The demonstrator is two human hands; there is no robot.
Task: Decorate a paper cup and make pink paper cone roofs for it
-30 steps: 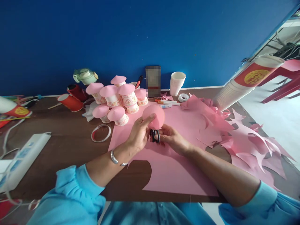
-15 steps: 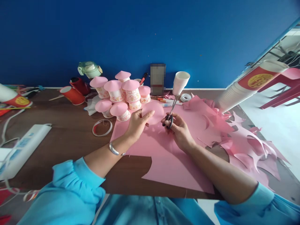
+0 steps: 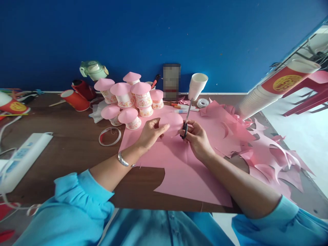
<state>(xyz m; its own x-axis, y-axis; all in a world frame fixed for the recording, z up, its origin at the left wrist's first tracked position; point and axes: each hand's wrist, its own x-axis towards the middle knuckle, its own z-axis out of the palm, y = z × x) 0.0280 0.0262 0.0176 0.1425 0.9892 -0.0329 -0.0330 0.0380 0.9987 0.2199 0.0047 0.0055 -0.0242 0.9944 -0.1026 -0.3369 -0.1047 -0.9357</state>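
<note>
Between thumb and fingers, my left hand pinches the left edge of a round pink paper disc. My right hand is wrapped round the black handles of a pair of scissors, whose blades point up and away from me. The scissors are beside the disc's right edge; I cannot tell whether the blades touch it. Beneath both hands lies a large pink paper sheet. Several decorated cups with pink cone roofs stand just beyond my left hand.
White stacked cups, a tape roll, markers and a phone are at the back. Pink scraps and a long cup stack are right. A tape ring, red cups and a power strip are left.
Both hands have moved slightly right with the disc and scissors. The scissors have turned, and their blades now look closer together. The camera view has shifted a little.
</note>
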